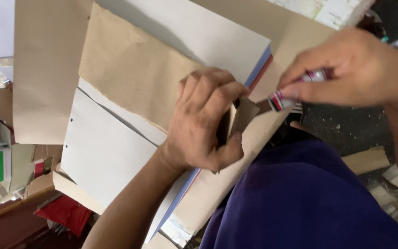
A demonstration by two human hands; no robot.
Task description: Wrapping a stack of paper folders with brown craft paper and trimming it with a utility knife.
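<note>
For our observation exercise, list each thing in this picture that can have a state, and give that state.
left hand: pressing on the brown paper, pinching a folded flap
right hand: gripping a glue stick
glue stick: tip at the flap
brown paper: partly folded over the book
book: lying flat, white page showing

A brown paper flap stands folded up at a notebook's edge; a striped glue stick touches its tip.
</note>
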